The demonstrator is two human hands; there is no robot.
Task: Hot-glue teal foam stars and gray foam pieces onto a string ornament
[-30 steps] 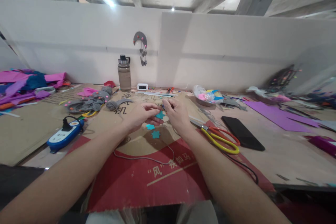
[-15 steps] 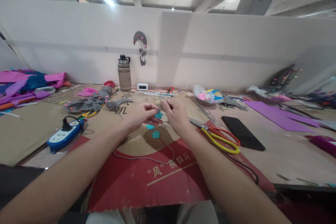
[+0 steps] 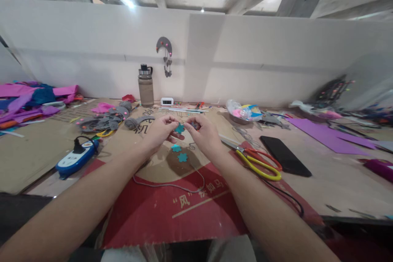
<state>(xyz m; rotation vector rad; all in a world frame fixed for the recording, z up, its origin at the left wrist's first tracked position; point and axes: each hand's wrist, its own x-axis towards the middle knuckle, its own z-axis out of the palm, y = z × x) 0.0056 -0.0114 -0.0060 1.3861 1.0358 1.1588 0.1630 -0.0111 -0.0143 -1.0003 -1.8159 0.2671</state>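
Observation:
My left hand (image 3: 161, 131) pinches a teal flower cutout (image 3: 179, 128) between thumb and fingers, above the cardboard. Close beside it, my right hand (image 3: 202, 133) is closed, its thumb tip at the flower's right edge; what its fingers hold is too small to make out. Two more teal flower cutouts, one (image 3: 176, 147) behind the other (image 3: 182, 157), lie flat below the hands. A thin grey cord (image 3: 172, 185) curves over the red part of the cardboard sheet (image 3: 147, 217).
Scissors (image 3: 258, 163) and a black phone (image 3: 285, 155) lie to the right. A blue and white power strip (image 3: 76, 157) and a pile of grey felt pieces (image 3: 107, 118) are at left. Behind stand a bottle (image 3: 146, 88) and a small clock (image 3: 167, 101).
The held teal flower has shifted slightly left and up, and my hands now sit a little farther apart. The flowers on the cardboard and the cord stay in place.

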